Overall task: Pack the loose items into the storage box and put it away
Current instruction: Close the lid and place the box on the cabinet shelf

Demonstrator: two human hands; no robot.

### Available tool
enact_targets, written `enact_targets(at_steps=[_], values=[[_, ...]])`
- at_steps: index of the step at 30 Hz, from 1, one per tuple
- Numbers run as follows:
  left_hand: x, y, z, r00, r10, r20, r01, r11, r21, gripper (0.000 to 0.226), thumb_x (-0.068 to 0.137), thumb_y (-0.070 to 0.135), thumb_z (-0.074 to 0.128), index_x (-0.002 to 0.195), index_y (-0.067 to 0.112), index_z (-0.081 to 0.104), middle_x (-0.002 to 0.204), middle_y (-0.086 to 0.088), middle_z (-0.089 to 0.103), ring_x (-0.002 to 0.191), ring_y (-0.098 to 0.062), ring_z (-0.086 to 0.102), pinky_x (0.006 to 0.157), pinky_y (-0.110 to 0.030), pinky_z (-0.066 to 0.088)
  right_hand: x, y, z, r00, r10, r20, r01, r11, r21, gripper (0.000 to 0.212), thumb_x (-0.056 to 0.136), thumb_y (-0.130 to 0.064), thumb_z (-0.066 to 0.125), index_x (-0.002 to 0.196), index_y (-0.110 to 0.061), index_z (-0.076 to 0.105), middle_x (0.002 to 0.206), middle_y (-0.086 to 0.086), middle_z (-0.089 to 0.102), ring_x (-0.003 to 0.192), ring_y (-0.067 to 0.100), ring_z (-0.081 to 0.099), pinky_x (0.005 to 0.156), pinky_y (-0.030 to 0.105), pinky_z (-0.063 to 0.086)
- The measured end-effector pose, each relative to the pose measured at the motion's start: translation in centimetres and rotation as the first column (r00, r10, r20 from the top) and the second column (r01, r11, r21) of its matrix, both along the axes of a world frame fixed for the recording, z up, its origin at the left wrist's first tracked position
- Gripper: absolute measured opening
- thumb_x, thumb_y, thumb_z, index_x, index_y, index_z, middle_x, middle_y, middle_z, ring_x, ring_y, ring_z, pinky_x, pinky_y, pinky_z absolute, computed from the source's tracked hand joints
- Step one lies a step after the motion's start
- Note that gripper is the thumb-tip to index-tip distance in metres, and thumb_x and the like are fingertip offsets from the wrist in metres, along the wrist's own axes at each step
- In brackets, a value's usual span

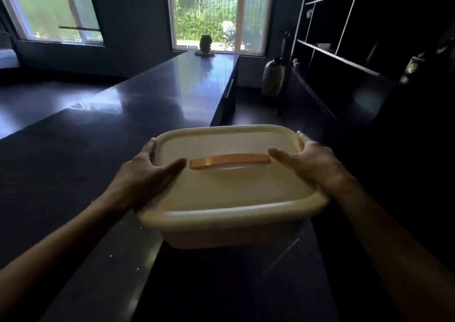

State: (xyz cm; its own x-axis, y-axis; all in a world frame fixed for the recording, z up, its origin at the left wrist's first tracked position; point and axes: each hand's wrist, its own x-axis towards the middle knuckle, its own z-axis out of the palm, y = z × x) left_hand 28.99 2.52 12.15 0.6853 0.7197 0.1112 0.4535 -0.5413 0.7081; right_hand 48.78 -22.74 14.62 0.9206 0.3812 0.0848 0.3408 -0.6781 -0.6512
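Head view: the box (234,233), closed, was over the near right part of the counter (73,149); whether it rested there or hung lifted was unclear. The left hand (150,166) and right hand (307,161) each clasped one end, thumbs on the lid (221,188). Carrying it well probably meant level, even grips toward the shelves (357,38).

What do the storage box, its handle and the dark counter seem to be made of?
The storage box looks like cream plastic, semi-matte, with a moulded rolled rim. Its handle is likely plastic too, orange with a soft sheen. The counter is dark and polished, mirroring the windows; stone, lacquer or laminate, cannot tell.
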Motion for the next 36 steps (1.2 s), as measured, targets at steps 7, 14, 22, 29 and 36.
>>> enact_targets(at_steps=[7, 14, 22, 29, 36], values=[[16.1, 3.4, -1.0, 0.987, -0.163, 0.011, 0.163, 0.987, 0.011, 0.091, 0.069, 0.069, 0.059, 0.144, 0.035, 0.022, 0.14, -0.004, 0.047, 0.118, -0.03, 0.05, 0.092, -0.037, 0.041, 11.4, 0.4, -1.1, 0.984, -0.173, -0.036, 0.173, 0.985, -0.006, 0.106, 0.053, -0.081, 0.057, 0.141, -0.032, 0.025, 0.133, 0.009, 0.05, 0.115, 0.027, 0.05, 0.086, 0.032, 0.04], [32.9, 9.4, 0.3, 0.936, -0.352, -0.005, 0.352, 0.934, 0.056, 0.084, 0.072, 0.066, 0.058, 0.143, 0.034, 0.027, 0.133, -0.004, 0.054, 0.11, -0.028, 0.055, 0.087, -0.037, 0.044, 23.7, 4.9, -0.8, 0.941, -0.335, -0.058, 0.335, 0.942, 0.002, 0.107, 0.053, -0.082, 0.055, 0.143, -0.033, 0.022, 0.138, 0.01, 0.044, 0.121, 0.029, 0.045, 0.096, 0.039, 0.038], [51.7, 14.9, 1.2, 0.876, -0.482, 0.025, 0.482, 0.876, 0.011, 0.088, 0.067, 0.068, 0.061, 0.142, 0.037, 0.026, 0.136, 0.001, 0.051, 0.109, -0.024, 0.056, 0.09, -0.037, 0.048, 37.7, 8.6, 0.2, 0.895, -0.446, -0.026, 0.447, 0.894, 0.043, 0.107, 0.055, -0.081, 0.056, 0.143, -0.03, 0.024, 0.138, 0.008, 0.045, 0.124, 0.027, 0.042, 0.091, 0.035, 0.037], [68.9, 17.9, -1.3, 0.862, -0.495, 0.109, 0.503, 0.861, -0.069, 0.102, 0.056, 0.072, 0.064, 0.143, 0.038, 0.024, 0.138, 0.004, 0.05, 0.108, -0.013, 0.054, 0.074, -0.017, 0.038, 52.9, 11.3, -1.9, 0.873, -0.487, -0.026, 0.487, 0.871, 0.059, 0.106, 0.056, -0.079, 0.056, 0.144, -0.03, 0.021, 0.137, 0.009, 0.044, 0.12, 0.026, 0.045, 0.081, 0.034, 0.036], [85.2, 20.1, -1.1, 0.859, -0.501, 0.11, 0.509, 0.859, -0.063, 0.09, 0.064, 0.068, 0.066, 0.14, 0.041, 0.028, 0.133, 0.005, 0.055, 0.09, -0.006, 0.049, 0.072, -0.017, 0.038, 68.2, 14.2, -0.9, 0.852, -0.522, -0.038, 0.523, 0.852, 0.036, 0.106, 0.058, -0.078, 0.057, 0.144, -0.03, 0.018, 0.138, 0.014, 0.042, 0.12, 0.03, 0.044, 0.081, 0.036, 0.037]])
